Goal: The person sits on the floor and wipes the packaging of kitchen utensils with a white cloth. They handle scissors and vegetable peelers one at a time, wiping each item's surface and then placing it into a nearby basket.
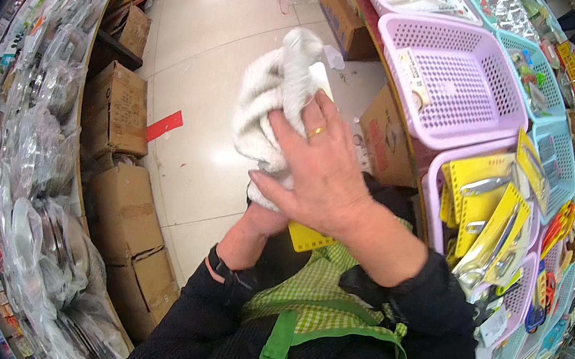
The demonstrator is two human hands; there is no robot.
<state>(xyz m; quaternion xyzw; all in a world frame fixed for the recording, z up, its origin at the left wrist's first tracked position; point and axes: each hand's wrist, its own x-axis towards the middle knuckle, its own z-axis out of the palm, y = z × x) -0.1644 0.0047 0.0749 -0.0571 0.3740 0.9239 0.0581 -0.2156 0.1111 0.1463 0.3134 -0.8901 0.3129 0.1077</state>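
Over the aisle floor, my right hand point(324, 170), with a ring on one finger, presses a crumpled white cloth point(259, 105) against a yellow-carded package point(307, 238). One end of the yellow card shows under my right palm, and a pale end of the package point(322, 79) shows past my fingertips. My left hand point(266, 221) supports the package and cloth from below. Its fingers are mostly hidden by the cloth and my right hand. What the package contains is covered.
On the right stand a lilac basket point(459, 30) with only a label visible inside and one with yellow-carded utensils point(486, 200). Plastic-wrapped metalware point(46, 148) fills the left shelf. Cardboard boxes point(117, 108) line the floor below. A red strip point(165, 125) lies on the tiles.
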